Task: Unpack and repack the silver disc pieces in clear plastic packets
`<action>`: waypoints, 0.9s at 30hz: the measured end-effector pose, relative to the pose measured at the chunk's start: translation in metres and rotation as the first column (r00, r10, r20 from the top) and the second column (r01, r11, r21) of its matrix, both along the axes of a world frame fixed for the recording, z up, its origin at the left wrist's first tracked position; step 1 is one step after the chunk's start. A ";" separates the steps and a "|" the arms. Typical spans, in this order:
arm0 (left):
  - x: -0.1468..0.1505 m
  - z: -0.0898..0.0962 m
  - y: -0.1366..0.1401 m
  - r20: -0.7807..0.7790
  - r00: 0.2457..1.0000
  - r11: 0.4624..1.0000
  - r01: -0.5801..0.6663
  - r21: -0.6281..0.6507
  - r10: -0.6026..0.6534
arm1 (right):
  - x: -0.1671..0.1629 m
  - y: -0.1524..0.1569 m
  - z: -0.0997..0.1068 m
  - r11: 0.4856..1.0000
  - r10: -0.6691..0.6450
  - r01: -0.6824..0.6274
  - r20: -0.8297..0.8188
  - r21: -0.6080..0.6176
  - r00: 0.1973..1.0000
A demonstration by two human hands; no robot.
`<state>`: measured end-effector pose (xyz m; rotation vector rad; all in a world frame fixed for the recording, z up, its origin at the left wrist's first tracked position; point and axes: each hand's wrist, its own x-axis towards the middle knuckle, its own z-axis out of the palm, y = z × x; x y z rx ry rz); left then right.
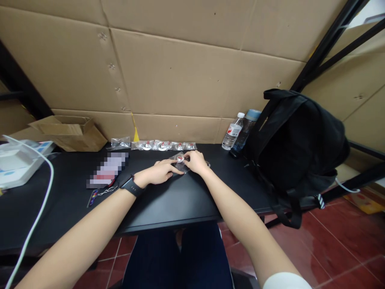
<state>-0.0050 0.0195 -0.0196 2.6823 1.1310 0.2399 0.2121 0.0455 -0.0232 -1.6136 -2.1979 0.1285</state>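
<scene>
A small clear plastic packet (179, 159) with a round silver and red piece inside lies on the black table, between my two hands. My right hand (196, 161) has its fingers curled at the packet's right side, closed on its edge. From the left, my left hand (162, 170) reaches in with fingers stretched and thumb apart, fingertips touching the packet's left and lower parts. Behind them, a row of similar packets (163, 145) lies along the back of the table. Another clear packet (120, 143) sits left of the row.
A brown paper bag (75, 134), a phone (108, 170) with a chain, and a white device (21, 164) with a cable are on the left. A water bottle (232, 131), a blue-lidded bottle (248, 126) and a black backpack (303, 140) stand right. Cardboard (186, 80) walls the back.
</scene>
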 end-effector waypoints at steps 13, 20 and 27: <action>-0.001 0.005 0.000 -0.035 0.998 0.995 0.053 -0.083 -0.057 | -0.006 -0.004 0.004 0.996 -0.069 0.068 0.008 0.055 0.998; 0.002 0.010 -0.004 -0.115 0.993 0.998 -0.021 -0.067 0.013 | -0.010 -0.008 0.004 0.991 -0.092 0.084 0.074 0.099 0.993; -0.011 0.014 0.005 0.033 0.999 0.999 0.034 0.038 -0.035 | 0.017 -0.003 0.014 0.973 0.223 -0.230 -0.180 -0.024 0.958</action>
